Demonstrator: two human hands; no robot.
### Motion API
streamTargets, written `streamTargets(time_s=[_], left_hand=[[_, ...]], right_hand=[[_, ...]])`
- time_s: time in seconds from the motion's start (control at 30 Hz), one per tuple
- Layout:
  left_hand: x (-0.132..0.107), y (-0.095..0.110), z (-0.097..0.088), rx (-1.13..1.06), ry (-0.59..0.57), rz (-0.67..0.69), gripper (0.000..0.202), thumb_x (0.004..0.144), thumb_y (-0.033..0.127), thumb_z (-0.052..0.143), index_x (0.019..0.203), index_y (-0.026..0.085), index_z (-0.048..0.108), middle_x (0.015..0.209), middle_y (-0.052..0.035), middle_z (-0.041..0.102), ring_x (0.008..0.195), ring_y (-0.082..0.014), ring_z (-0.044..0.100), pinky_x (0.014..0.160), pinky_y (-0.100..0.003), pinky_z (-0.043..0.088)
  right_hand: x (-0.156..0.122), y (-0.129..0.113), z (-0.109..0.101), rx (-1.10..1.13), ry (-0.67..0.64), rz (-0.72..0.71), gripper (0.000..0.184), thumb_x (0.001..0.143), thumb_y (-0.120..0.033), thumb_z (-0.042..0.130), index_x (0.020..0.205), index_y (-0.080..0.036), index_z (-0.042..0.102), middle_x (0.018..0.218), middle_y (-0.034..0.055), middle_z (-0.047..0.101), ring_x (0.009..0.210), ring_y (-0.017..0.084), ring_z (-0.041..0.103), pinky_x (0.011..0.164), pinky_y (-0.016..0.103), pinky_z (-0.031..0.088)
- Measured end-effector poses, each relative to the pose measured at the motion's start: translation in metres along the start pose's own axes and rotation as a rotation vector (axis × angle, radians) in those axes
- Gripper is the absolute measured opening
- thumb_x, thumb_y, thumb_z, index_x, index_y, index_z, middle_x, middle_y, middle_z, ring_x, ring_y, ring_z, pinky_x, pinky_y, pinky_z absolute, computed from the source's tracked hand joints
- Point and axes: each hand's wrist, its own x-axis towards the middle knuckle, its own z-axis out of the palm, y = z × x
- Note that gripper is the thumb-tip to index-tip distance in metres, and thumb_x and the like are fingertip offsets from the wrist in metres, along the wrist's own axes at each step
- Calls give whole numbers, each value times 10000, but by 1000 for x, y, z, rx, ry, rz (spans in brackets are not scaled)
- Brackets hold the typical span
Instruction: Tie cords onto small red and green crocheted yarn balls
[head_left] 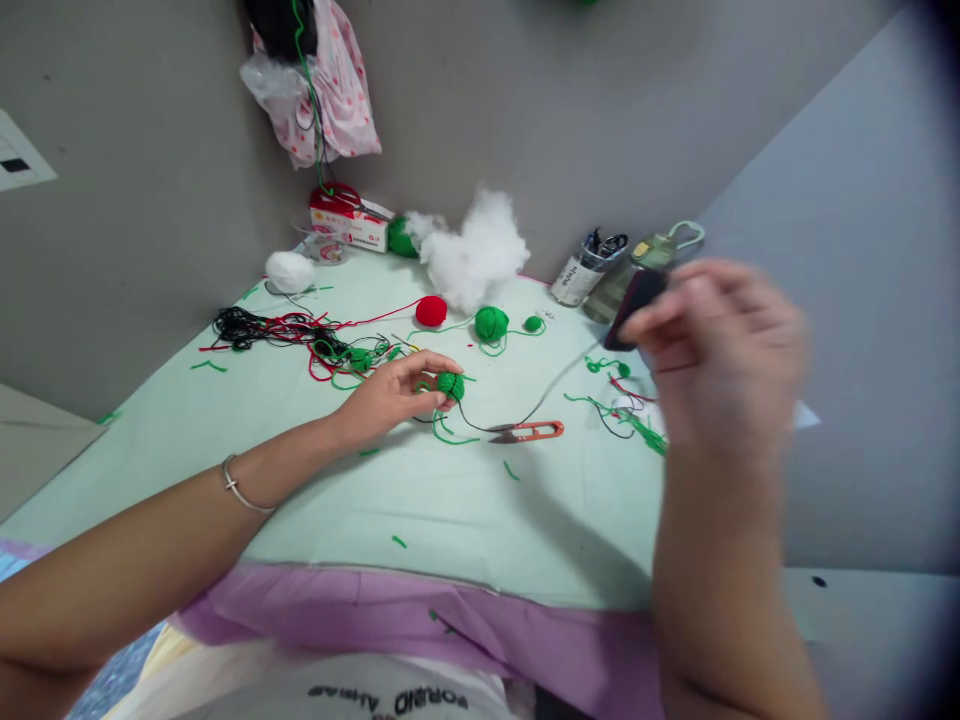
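My left hand (409, 388) pinches a small green crocheted piece (450, 385) between thumb and fingers, low over the table. A black yarn strand (555, 380) crosses its front and runs right and up toward my right hand. Raised at the right, my right hand (720, 350) is blurred, its fingers closed on a dark flat object (637, 308) whose kind I cannot make out. The strand leads to the lower edge of that object. Orange-handled thread snips (529, 431) lie under the strand, right of my left hand. A loose green yarn tail (454, 438) lies below the crocheted piece.
Behind my hands are a red yarn ball (431, 311), a green yarn ball (491, 324), white stuffing (476, 250) and a white yarn ball (290, 271). Tangled yarn (277, 328) lies left, green scraps (645, 430) right. A pen cup (579, 280) and bottle (652, 250) stand at the back.
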Motion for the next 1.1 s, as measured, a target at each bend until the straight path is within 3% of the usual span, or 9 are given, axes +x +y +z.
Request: streamTargets(time_s=[0.07,0.13,0.23,0.3,0.43,0.5,0.7,1.1], left_hand=[[1,2,-1,1,-9,23,295,826,318,747,1097,213,702,1152,-80,681,908,-190,701,877,-370,571],[2,2,-1,3,-8,31,284,839,347,742,1081,202,711,1121,-81,697,885,-188,699,885,-380,568],[3,0,-1,-24,34,29,322,815,337,769,1096,197,695,1088,-72,705,900,-189,687,874,-372,566],[4,0,0,-59,69,13,356,788,317,795,1102,193,678,1074,-61,698,925,-188,682,870,-362,568],[3,0,1,-94,80,6,337,781,323,807,1053,177,674,1064,-53,685,915,-179,685,885,-362,565],[3,0,1,-88,80,10,326,783,325,805,1038,175,670,1058,-54,687,906,-178,687,885,-364,564],[2,-1,0,-83,78,16,308,791,324,793,1025,182,651,1021,-42,707,880,-175,699,879,-366,561],[1,-3,-1,-80,93,11,315,776,301,815,992,188,616,994,-17,680,865,-163,702,851,-328,541]], right_hand=[[-5,24,32,174,81,45,239,825,-458,751,869,-234,679,680,-4,635,532,107,587,499,259,441],[-14,45,57,207,-39,186,280,814,-467,749,874,-201,689,663,4,656,483,99,548,454,247,400],[-27,59,77,183,-179,306,307,808,-477,743,868,-178,711,580,-14,617,443,88,492,436,235,358],[-33,60,82,126,-223,282,278,809,-457,746,836,-180,730,596,-13,608,482,93,487,467,240,373],[-41,60,85,-71,-176,57,166,839,-360,738,782,-207,766,736,14,612,651,122,509,599,264,411],[-45,60,88,-128,-182,19,162,873,-345,700,807,-214,767,756,19,620,654,129,502,604,274,395],[-52,62,95,-185,-244,42,219,905,-381,645,853,-195,749,724,25,651,582,122,466,538,269,332],[-54,61,98,-203,-260,84,244,922,-389,607,837,-181,701,602,-22,503,544,106,374,530,262,287]])
